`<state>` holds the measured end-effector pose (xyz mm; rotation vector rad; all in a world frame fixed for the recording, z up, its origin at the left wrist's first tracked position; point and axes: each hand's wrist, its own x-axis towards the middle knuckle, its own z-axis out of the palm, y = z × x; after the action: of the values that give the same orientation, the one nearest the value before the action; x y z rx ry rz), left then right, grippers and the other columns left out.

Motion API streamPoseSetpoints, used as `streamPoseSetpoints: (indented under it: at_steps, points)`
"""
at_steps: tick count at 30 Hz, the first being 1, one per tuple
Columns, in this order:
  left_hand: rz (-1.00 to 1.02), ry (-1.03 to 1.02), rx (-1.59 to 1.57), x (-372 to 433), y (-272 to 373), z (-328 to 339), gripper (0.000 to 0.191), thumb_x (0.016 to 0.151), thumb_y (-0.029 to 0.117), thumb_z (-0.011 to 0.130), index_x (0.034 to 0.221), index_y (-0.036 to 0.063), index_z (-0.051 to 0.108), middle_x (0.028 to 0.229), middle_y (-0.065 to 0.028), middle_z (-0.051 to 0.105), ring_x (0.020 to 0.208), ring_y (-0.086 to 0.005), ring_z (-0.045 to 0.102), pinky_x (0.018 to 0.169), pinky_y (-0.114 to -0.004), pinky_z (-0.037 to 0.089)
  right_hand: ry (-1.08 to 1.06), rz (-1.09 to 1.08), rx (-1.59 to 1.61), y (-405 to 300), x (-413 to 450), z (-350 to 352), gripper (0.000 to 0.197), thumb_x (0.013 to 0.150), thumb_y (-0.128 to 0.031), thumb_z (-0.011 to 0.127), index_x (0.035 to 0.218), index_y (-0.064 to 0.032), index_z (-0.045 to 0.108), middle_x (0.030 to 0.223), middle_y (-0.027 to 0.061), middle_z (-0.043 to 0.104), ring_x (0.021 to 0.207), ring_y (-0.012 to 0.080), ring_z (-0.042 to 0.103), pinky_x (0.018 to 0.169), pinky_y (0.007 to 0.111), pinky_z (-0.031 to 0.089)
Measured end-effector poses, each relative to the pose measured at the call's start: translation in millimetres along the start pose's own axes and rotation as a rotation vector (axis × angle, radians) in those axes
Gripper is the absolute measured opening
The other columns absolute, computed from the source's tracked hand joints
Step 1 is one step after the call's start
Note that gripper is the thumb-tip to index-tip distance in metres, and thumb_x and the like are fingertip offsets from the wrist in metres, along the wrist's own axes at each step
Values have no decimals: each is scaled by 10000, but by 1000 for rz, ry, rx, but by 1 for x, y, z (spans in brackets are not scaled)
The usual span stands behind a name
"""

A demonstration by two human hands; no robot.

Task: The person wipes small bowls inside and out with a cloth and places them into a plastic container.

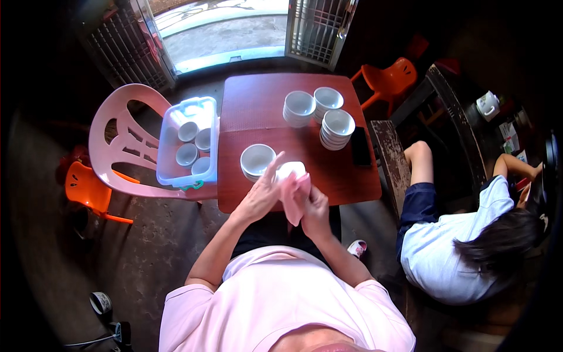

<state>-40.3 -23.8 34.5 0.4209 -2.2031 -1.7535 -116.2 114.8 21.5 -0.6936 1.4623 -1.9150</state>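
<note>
Above the near edge of a reddish-brown table (255,103), my left hand (257,200) holds a small white bowl (291,168) from its left side, fingers stretched along it. My right hand (317,211) grips a pink cloth (292,200), pressed against the bowl and partly covering it. A short stack of white bowls (258,159) stands just beyond my left hand. Three taller stacks sit farther off on the right: one bowl stack (300,105), another stack (328,99) behind it, and a nearer stack (338,125).
Left of the table, a clear plastic bin (165,169) with several bowls rests on a pink plastic chair (103,141). A dark flat object (361,147) lies at the table's right edge. A person (457,251) sits on a worn wooden bench (389,154) to the right.
</note>
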Motion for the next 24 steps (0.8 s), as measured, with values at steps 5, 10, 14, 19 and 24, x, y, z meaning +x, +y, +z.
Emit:
streamPoseSetpoints:
  at_steps: [5,10,14,19,24]
  points:
    - [71,185,-450,4,9,5,379,919,299,481,1143,2,554,981,-98,621,809,-137,599,716,-244,490,-168,-772,-710,20,-5,9,208,830,-153,668,997,-49,600,925,106,640,837,269,639,734,340,502]
    - [-353,54,-1014,12,-17,-11,394,951,333,427,1062,-22,557,906,-144,649,756,-185,656,605,-243,551,-174,-983,-1402,25,21,-12,333,829,-185,625,1144,-107,551,1255,106,544,1228,268,472,1060,437,323]
    - [-456,-10,-1164,9,-14,0,402,921,374,474,944,-5,605,794,-126,641,717,-219,637,649,-325,551,-234,-497,-636,27,-10,14,402,904,-221,558,1238,-7,494,1199,218,554,1130,363,538,955,457,431]
    - [-370,330,-1080,5,-3,14,368,905,370,507,902,16,604,817,-118,648,724,-233,628,735,-365,531,-377,-780,-1045,13,19,2,331,890,-241,576,1109,8,576,1058,198,624,965,341,623,914,426,469]
    - [-397,367,-942,7,6,11,380,934,331,451,1082,-2,559,924,-135,649,890,-225,641,794,-335,541,-174,-706,-777,21,3,6,384,941,-340,496,1105,-1,573,1024,155,633,998,282,613,910,370,470]
